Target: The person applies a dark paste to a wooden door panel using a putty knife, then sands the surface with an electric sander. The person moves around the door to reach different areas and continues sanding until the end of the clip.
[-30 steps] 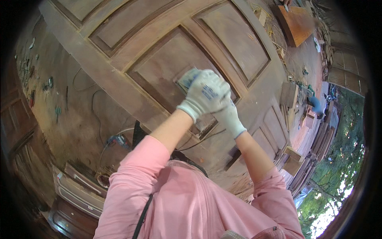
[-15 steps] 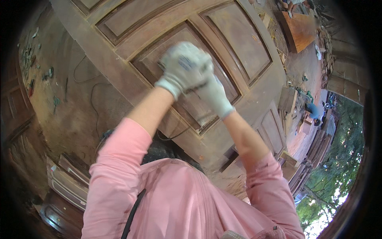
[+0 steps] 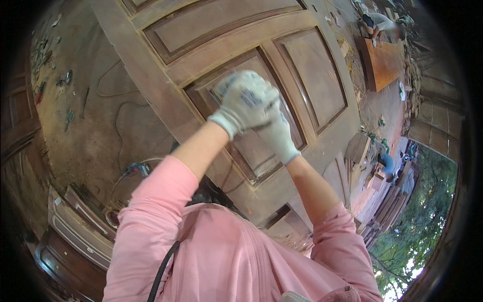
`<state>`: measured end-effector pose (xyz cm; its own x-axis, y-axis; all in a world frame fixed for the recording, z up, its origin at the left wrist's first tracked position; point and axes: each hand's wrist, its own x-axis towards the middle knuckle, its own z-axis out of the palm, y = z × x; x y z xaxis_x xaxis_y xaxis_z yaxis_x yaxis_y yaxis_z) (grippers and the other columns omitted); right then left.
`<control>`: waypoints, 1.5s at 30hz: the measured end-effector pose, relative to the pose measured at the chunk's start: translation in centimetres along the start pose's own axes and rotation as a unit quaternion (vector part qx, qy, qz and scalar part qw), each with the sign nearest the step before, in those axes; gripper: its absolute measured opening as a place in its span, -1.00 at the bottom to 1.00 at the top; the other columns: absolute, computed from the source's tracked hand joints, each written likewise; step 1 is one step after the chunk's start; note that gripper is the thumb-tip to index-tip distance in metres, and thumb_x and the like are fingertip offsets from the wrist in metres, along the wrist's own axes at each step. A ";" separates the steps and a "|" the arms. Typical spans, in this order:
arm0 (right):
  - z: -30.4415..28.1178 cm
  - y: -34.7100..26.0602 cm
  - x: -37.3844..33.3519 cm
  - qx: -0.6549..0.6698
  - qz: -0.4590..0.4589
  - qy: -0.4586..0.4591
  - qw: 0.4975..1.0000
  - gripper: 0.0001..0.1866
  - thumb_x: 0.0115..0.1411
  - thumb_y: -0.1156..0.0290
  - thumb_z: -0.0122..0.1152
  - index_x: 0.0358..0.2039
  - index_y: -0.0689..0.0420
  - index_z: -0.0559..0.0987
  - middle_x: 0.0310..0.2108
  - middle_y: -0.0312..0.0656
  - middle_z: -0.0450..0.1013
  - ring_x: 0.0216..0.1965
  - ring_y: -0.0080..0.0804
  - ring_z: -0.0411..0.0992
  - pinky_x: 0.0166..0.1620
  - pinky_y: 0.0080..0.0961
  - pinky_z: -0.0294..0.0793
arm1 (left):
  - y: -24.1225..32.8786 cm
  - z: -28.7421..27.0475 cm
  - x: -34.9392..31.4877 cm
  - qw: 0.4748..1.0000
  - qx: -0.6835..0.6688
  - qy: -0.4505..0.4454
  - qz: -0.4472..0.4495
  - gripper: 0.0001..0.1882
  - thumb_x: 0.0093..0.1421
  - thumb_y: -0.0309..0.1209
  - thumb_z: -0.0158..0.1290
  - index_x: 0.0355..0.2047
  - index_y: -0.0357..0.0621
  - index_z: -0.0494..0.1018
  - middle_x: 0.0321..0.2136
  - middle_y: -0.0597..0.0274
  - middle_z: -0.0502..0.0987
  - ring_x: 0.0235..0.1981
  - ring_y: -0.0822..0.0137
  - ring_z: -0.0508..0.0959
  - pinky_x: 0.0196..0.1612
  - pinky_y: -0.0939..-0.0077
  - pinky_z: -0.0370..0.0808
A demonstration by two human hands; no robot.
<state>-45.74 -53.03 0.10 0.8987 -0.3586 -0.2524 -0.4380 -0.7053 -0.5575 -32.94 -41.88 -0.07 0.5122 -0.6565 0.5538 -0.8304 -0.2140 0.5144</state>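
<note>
Left hand (image 3: 245, 99) clasped over right hand (image 3: 277, 132), both above a panelled door (image 3: 221, 60).
Both are curled and gloved; blur and overlap hide the palms, so I cannot tell what either grips. The door spreads beneath, reaching past them toward 12 o'clock. From the hands, a blue tool (image 3: 135, 169) lies at 8 o'clock, a co-worker (image 3: 380, 22) bends over an orange board (image 3: 386, 64) at 2, trees (image 3: 427, 201) at 4.

two gloved hands (image 3: 245, 103) (image 3: 277, 135), two pink sleeves (image 3: 153, 204) (image 3: 338, 246), one orange slab (image 3: 386, 64)

Org-brn panel (image 3: 386, 65), grn trees (image 3: 427, 206)
</note>
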 end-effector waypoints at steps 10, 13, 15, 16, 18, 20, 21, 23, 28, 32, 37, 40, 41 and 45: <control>1.1 -7.1 11.2 -0.060 0.004 -0.037 0.998 -0.42 0.21 -0.02 0.40 0.14 0.03 0.56 -0.03 0.06 0.66 0.04 0.10 0.61 0.06 -0.04 0.60 | -9.7 -3.8 5.0 0.994 0.104 0.020 0.005 -0.77 0.22 -0.16 0.11 -0.37 0.04 0.66 -0.39 0.14 0.69 -0.27 0.04 0.66 -0.03 0.07 0.53; 0.7 -4.3 6.1 -0.031 0.003 -0.024 0.999 -0.37 0.21 -0.03 0.42 0.19 0.01 0.53 -0.02 0.06 0.66 0.05 0.12 0.60 0.06 -0.03 0.60 | -5.5 -2.1 2.9 0.996 0.084 0.001 0.002 -0.78 0.17 -0.15 0.13 -0.45 0.04 0.64 -0.45 0.14 0.66 -0.31 0.02 0.64 -0.09 0.07 0.54; 0.4 -2.0 0.7 -0.034 0.020 -0.039 0.998 -0.34 0.21 -0.02 0.42 0.23 0.02 0.49 -0.03 0.08 0.65 0.03 0.15 0.60 0.07 -0.01 0.59 | -0.8 -0.7 0.2 0.996 0.084 -0.037 -0.007 -0.78 0.11 -0.12 0.14 -0.52 0.08 0.60 -0.49 0.18 0.63 -0.33 0.06 0.62 -0.12 0.11 0.53; 0.7 1.9 -2.4 -0.039 -0.006 -0.029 0.999 -0.32 0.21 0.01 0.42 0.25 0.04 0.46 -0.04 0.09 0.65 0.03 0.16 0.60 0.07 -0.01 0.58 | 2.4 -0.1 -0.6 0.998 0.046 -0.039 0.003 -0.78 0.10 -0.11 0.15 -0.53 0.09 0.59 -0.49 0.20 0.63 -0.33 0.09 0.62 -0.11 0.11 0.52; 2.0 7.8 -8.4 -0.050 -0.057 -0.007 0.997 -0.29 0.20 0.07 0.45 0.28 0.06 0.42 -0.03 0.10 0.64 0.04 0.17 0.59 0.07 -0.03 0.59 | 7.3 2.0 -3.5 0.998 0.018 -0.061 0.012 -0.77 0.09 -0.09 0.17 -0.52 0.10 0.58 -0.50 0.21 0.62 -0.33 0.12 0.61 -0.06 0.11 0.51; 1.9 11.1 -14.4 -0.092 -0.025 -0.047 0.994 -0.28 0.25 0.13 0.40 0.35 0.09 0.39 0.20 0.06 0.48 0.26 0.11 0.39 0.27 -0.09 0.39 | 11.1 3.7 -6.2 0.997 -0.043 -0.054 0.041 -0.76 0.08 -0.06 0.18 -0.50 0.09 0.57 -0.51 0.22 0.59 -0.32 0.13 0.62 0.00 0.14 0.49; 2.0 12.0 -15.7 -0.105 0.002 -0.065 0.992 -0.26 0.27 0.14 0.38 0.38 0.12 0.37 0.29 0.03 0.42 0.35 0.07 0.32 0.35 -0.12 0.32 | 12.3 4.2 -6.8 0.994 -0.071 -0.049 0.061 -0.75 0.08 -0.05 0.18 -0.49 0.09 0.56 -0.51 0.23 0.58 -0.32 0.14 0.62 0.03 0.15 0.48; 2.4 13.4 -17.2 -0.111 0.029 -0.076 0.990 -0.23 0.27 0.14 0.39 0.40 0.17 0.35 0.36 0.01 0.39 0.41 0.02 0.30 0.41 -0.15 0.30 | 12.5 4.5 -7.0 0.993 -0.101 -0.035 0.058 -0.74 0.08 -0.05 0.18 -0.49 0.09 0.55 -0.52 0.25 0.56 -0.31 0.14 0.62 0.07 0.16 0.48; 0.4 4.1 -7.5 -0.029 0.042 -0.056 0.997 -0.18 0.14 0.18 0.54 0.32 0.16 0.36 0.16 0.04 0.55 0.11 0.02 0.58 0.12 -0.12 0.58 | 5.5 1.2 -3.8 0.999 -0.033 -0.044 0.002 -0.76 0.10 -0.07 0.17 -0.48 0.08 0.57 -0.50 0.22 0.60 -0.32 0.13 0.62 0.06 0.15 0.50; 1.4 -1.1 3.1 -0.045 -0.058 -0.005 0.997 -0.39 0.14 0.16 0.48 0.15 0.09 0.50 -0.07 0.08 0.64 -0.03 0.13 0.61 0.00 -0.03 0.60 | -2.7 -2.0 0.4 0.998 0.053 0.008 -0.027 -0.76 0.13 -0.08 0.15 -0.47 0.08 0.61 -0.48 0.20 0.62 -0.34 0.08 0.64 -0.05 0.12 0.53; 1.5 -6.4 11.5 -0.072 -0.077 0.000 0.994 -0.48 0.22 0.04 0.38 0.08 0.07 0.56 -0.12 0.07 0.67 -0.07 0.10 0.63 -0.01 0.00 0.60 | -9.8 -4.2 4.4 0.993 0.111 0.042 -0.024 -0.74 0.21 -0.12 0.10 -0.41 0.04 0.66 -0.44 0.15 0.67 -0.32 0.02 0.66 -0.07 0.08 0.53; 1.6 -5.0 9.4 -0.058 -0.061 -0.003 0.996 -0.42 0.23 0.03 0.38 0.15 0.07 0.51 -0.10 0.09 0.66 -0.04 0.12 0.63 -0.01 0.02 0.60 | -8.3 -3.5 4.1 0.994 0.109 0.010 -0.026 -0.73 0.23 -0.12 0.09 -0.39 0.03 0.66 -0.44 0.13 0.68 -0.31 0.02 0.66 -0.08 0.07 0.54; 1.7 -3.6 7.8 -0.054 -0.060 -0.002 0.997 -0.41 0.24 0.03 0.38 0.17 0.06 0.50 -0.10 0.10 0.66 -0.03 0.12 0.62 -0.01 0.03 0.60 | -6.6 -2.5 3.2 0.994 0.106 0.009 -0.019 -0.74 0.22 -0.12 0.09 -0.41 0.04 0.67 -0.44 0.14 0.67 -0.31 0.03 0.65 -0.08 0.06 0.54; 1.5 3.2 -4.6 -0.044 -0.037 -0.003 0.998 -0.27 0.22 0.06 0.41 0.31 0.05 0.38 -0.07 0.14 0.64 -0.02 0.17 0.61 0.00 0.01 0.61 | 3.8 0.5 -2.0 0.999 0.031 -0.037 -0.012 -0.79 0.09 -0.12 0.15 -0.55 0.10 0.58 -0.51 0.19 0.63 -0.36 0.10 0.60 -0.14 0.12 0.51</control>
<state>-51.23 -52.71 -1.65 0.9285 -0.3002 -0.2185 -0.3708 -0.7809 -0.5028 -37.22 -41.72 0.48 0.5166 -0.7018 0.4905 -0.8309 -0.2727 0.4850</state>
